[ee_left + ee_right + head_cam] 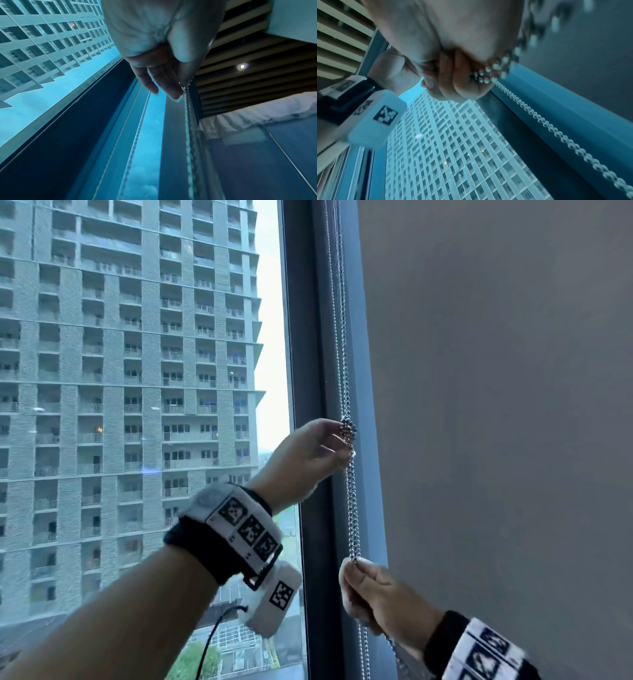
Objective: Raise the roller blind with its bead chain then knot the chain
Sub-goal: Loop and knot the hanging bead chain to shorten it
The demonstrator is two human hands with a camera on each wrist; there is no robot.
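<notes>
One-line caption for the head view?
Left hand pinches the knot in the bead chain; right hand grips it below.

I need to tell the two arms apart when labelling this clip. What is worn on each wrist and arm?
Both forearms are bare, with no sleeves. The left hand has a black wristband carrying a white strip of square black-and-white markers, plus a white box with one such marker and a thin black cable. The right hand has a similar black band with white marker strip.

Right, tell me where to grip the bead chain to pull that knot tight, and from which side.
Grip the bead chain on its doubled strands just under the knot, coming from the window side, since the blind sits right behind it. The right hand already grips lower down; the left hand pinches at the knot.
</notes>
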